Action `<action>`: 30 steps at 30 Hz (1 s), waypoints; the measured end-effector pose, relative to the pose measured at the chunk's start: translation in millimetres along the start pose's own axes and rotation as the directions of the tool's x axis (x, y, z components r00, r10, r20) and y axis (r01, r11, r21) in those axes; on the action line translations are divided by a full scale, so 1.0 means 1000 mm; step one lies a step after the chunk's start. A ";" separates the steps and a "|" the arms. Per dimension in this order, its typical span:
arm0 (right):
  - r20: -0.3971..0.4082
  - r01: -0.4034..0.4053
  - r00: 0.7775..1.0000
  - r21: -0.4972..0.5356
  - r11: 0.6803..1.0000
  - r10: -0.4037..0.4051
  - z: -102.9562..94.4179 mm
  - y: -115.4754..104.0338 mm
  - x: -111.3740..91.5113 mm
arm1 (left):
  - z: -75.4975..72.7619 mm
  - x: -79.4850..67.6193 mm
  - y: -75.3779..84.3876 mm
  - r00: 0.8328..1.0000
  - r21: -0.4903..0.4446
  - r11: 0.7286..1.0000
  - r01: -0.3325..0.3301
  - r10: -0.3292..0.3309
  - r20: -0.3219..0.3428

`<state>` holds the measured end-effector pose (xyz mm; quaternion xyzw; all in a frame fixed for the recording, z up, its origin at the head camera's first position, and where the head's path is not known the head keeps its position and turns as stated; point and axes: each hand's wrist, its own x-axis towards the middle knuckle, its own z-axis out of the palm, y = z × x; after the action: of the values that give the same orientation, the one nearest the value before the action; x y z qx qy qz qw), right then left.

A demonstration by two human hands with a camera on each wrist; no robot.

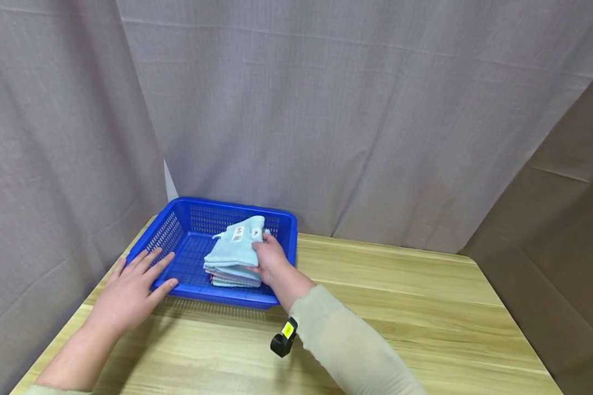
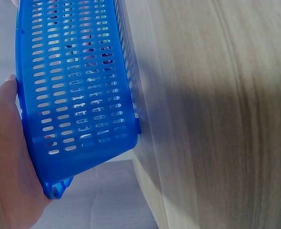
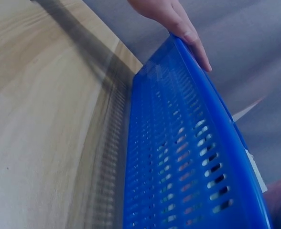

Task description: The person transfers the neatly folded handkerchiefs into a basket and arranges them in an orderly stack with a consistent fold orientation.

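Inside a blue perforated plastic basket [image 1: 212,294], at its right side, is a stack of small folded towels [image 1: 229,252]. The top towel is light blue with a white label [image 1: 238,234]; paler and pinkish layers show below. My right hand [image 1: 273,262] grips the stack's right edge, thumb on top and fingers partly hidden among the layers. My left hand [image 1: 130,293] rests with spread, straight fingers on the basket's front left corner. In the left wrist view that hand [image 2: 9,157] touches the basket's rim; in the right wrist view the towels show only through the holes.
The basket stands at the back left of a wooden table [image 1: 400,307]. Grey curtains [image 1: 326,109] hang behind and to the left, and a brown panel [image 1: 558,247] stands on the right. A black device [image 1: 283,340] is strapped to my right wrist.
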<state>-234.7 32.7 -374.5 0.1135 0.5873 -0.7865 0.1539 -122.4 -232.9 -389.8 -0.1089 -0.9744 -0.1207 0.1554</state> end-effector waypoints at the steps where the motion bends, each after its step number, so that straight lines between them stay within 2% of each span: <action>1: 0.000 -0.003 1.000 -0.001 1.000 0.003 -0.001 0.000 0.001 | 0.000 0.000 0.000 1.000 0.000 1.000 -0.001 0.001 0.000; 10: 0.024 -0.034 0.999 -0.065 0.997 0.035 -0.005 -0.003 -0.001 | -0.001 -0.001 0.000 1.000 0.001 1.000 -0.003 0.003 0.002; 16: -0.014 -0.039 0.999 -0.154 0.987 0.038 -0.004 -0.004 -0.004 | -0.001 -0.001 -0.001 1.000 0.005 1.000 -0.004 0.004 0.002; 24: -0.038 0.052 0.997 -0.245 0.968 -0.063 -0.002 -0.012 -0.010 | 0.000 -0.001 -0.002 1.000 -0.001 1.000 -0.004 0.004 0.006; 30: -0.070 0.066 0.993 -0.300 0.952 -0.091 -0.002 -0.017 -0.017 | 0.001 0.000 -0.003 1.000 -0.004 1.000 -0.007 0.007 0.012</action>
<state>-225.1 40.9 -353.8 0.0982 0.7089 -0.6892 0.1135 -123.0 -236.0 -391.0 -0.1134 -0.9746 -0.1215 0.1499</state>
